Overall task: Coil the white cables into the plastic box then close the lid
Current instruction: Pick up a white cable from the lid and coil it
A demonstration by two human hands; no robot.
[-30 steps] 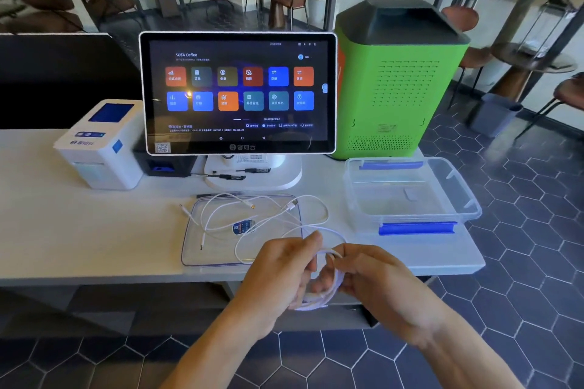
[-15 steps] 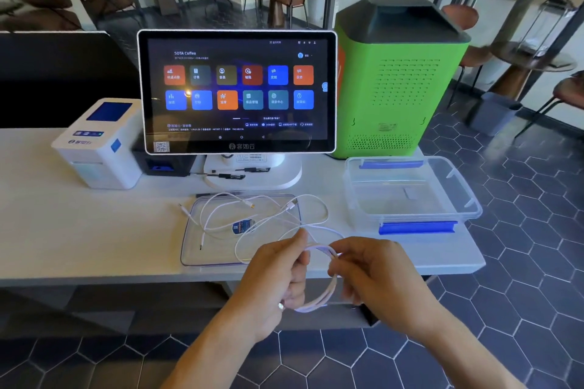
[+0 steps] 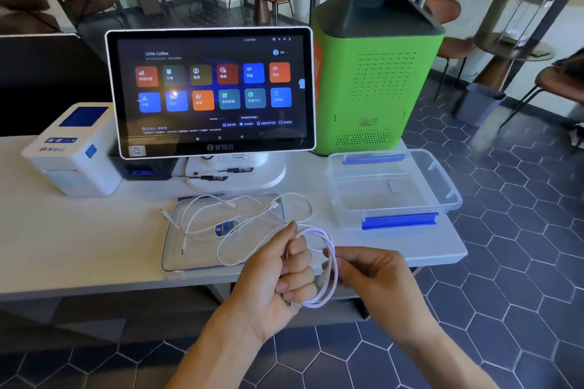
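While loose white cables point(image 3: 240, 224) sprawl over a clear flat plastic lid point(image 3: 177, 249) at the centre of the frame, a person's left hand point(image 3: 278, 278) curls its fingers around a small coil of thin white cable point(image 3: 325, 271) held in the air below the edge of the pale grey table point(image 3: 79, 246). The right hand point(image 3: 373, 275), just to the right of the coil, pinches the loop's right side between thumb and fingertips. A strand runs from the coil up to the tangle on the lid. To the right of centre sits the clear rectangular plastic box point(image 3: 442, 180) with blue clip handles, open and holding no cable. Behind it stands a green perforated machine point(image 3: 373, 82) with a dark top; a white-framed touchscreen terminal point(image 3: 211, 91) fills the middle, and a small white printer point(image 3: 72, 148) sits at left.
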